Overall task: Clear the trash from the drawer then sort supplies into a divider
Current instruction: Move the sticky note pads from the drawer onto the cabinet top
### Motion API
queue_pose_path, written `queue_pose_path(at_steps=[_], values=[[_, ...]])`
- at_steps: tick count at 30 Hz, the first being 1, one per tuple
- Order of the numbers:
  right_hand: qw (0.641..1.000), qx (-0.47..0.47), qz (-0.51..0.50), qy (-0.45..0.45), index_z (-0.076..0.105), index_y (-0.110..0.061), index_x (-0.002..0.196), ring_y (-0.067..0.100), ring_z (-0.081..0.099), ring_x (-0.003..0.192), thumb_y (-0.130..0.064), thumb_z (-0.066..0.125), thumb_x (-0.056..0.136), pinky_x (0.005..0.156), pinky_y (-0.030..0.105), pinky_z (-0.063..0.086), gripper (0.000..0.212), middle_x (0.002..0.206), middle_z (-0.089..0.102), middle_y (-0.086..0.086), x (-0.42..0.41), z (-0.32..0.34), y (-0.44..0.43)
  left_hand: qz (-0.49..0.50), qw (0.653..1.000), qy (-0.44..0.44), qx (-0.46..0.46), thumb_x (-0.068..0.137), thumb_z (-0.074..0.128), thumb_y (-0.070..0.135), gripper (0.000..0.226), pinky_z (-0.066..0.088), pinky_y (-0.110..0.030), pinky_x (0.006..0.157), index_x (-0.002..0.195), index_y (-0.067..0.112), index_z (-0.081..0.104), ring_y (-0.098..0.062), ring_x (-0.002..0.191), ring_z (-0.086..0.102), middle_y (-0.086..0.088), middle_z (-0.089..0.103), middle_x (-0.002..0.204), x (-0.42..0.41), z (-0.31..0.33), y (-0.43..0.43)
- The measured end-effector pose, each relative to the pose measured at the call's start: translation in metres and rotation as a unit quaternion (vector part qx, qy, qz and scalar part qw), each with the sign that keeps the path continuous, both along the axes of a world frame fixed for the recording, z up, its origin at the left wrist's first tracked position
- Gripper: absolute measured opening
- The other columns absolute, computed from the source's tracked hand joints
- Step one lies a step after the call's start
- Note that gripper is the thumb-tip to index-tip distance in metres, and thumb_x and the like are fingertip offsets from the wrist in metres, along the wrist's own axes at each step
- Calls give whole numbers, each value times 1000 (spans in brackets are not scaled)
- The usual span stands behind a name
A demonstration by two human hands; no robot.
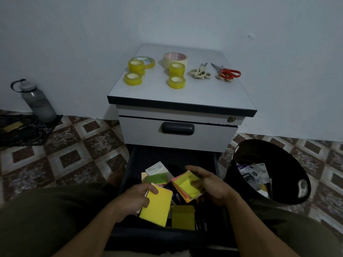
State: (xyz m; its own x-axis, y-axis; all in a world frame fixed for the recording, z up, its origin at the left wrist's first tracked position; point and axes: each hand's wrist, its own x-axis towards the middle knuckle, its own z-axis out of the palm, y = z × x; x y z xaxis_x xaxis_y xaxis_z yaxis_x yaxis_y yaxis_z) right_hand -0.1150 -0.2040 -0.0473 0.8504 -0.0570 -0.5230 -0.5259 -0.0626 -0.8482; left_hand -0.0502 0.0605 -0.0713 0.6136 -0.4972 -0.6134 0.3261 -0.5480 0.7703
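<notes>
the task is judged to be near its middle. wrappers [254,175] are seen inside the black waste bin [289,160] at the right of the cabinet, so the clearing of trash seems to be largely done. yellow tape rolls [136,66], a masking tape roll [175,59] and two pairs of scissors [199,72] are laid out on the cabinet top [167,93], but no divider is seen anywhere, so the sorting is probably not yet begun. the bottom drawer [130,164] is pulled open, and note pads and some pens are to be found in it. a yellow sticky note pad [156,208] is gripped by the left hand [133,199], with the thumb on top. a multicolour pad [187,186] is held in the curled fingers of the right hand [211,186]. both pads are held just above the drawer. small print is seen on a white pack [155,169] in the drawer, red print on the masking tape core and white letters on one wrapper, but none of it can be read with certainty.
</notes>
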Motion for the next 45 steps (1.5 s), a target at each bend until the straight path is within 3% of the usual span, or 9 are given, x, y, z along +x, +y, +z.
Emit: queue_pose_path(at_steps=[7, 15, 19, 23, 28, 32, 36, 40, 45], values=[[999, -1, -30, -40, 66, -16, 115, 29, 57, 76, 1, 49, 95, 48, 30, 45, 32, 104, 56, 17, -15, 41, -2, 17, 998, -36, -57, 89, 48, -10, 42, 51, -31, 72, 111, 22, 64, -29, 108, 60, -4, 62, 124, -9, 49, 11], [987, 28, -90, -132, 70, -23, 114, 35, 59, 90, 8, 43, 89, 61, 32, 51, 48, 113, 59, 17, -40, 106, -9, 49, 976, -123, -170, 79, 59, 3, 39, 54, -43, 84, 114, 21, 64, -22, 104, 68, 8, 71, 116, -3, 124, 5], [976, -5, -107, -189, 72, -31, 112, 32, 57, 87, 10, 46, 88, 66, 35, 48, 54, 118, 59, 17, -47, 148, -19, 95, 960, -165, -203, 64, 59, 13, 45, 52, -38, 72, 107, 23, 69, -25, 94, 67, 2, 74, 105, 8, 168, -13], [963, -23, -139, -229, 69, -31, 114, 19, 58, 60, 8, 44, 93, 50, 29, 43, 51, 97, 58, 17, -38, 189, -42, 90, 945, -215, -231, 67, 65, 14, 37, 45, -38, 70, 102, 25, 72, -28, 84, 59, -20, 68, 105, 28, 208, -46], [943, -127, -190, -243, 64, -31, 116, 24, 63, 67, 3, 46, 90, 52, 30, 47, 46, 98, 63, 18, 8, 219, -75, 103, 936, -277, -190, 86, 55, -3, 34, 31, -28, 55, 99, 24, 71, -11, 56, 41, 7, 50, 64, 66, 240, -105], [926, -226, -193, -231, 60, -23, 123, 22, 55, 72, 2, 47, 82, 48, 24, 43, 50, 94, 57, 13, 53, 228, -97, 91, 938, -302, -142, 86, 54, -1, 31, 35, -24, 50, 106, 19, 67, -11, 60, 41, 3, 48, 75, 90, 252, -152], [921, -297, -155, -198, 52, -18, 135, 21, 52, 87, -2, 48, 85, 58, 25, 40, 52, 111, 50, 9, 82, 226, -111, 86, 943, -306, -104, 83, 55, 2, 30, 60, -43, 76, 108, 16, 65, -23, 78, 58, -7, 57, 104, 111, 251, -182], [910, -359, -115, -173, 47, -22, 139, 23, 53, 104, -12, 50, 90, 78, 31, 48, 50, 120, 47, 6, 85, 222, -116, 44, 932, -357, -41, 87, 56, 9, 39, 49, -21, 50, 126, 13, 57, -17, 76, 57, -8, 55, 120, 112, 253, -190], [906, -375, -78, -178, 46, -27, 141, 22, 52, 112, -28, 69, 86, 87, 34, 46, 60, 135, 47, 4, 76, 213, -125, -69, 895, -432, 83, 74, 81, 37, 78, 48, -30, 87, 141, 25, 43, -19, 110, 53, -2, 50, 138, 109, 260, -179]])
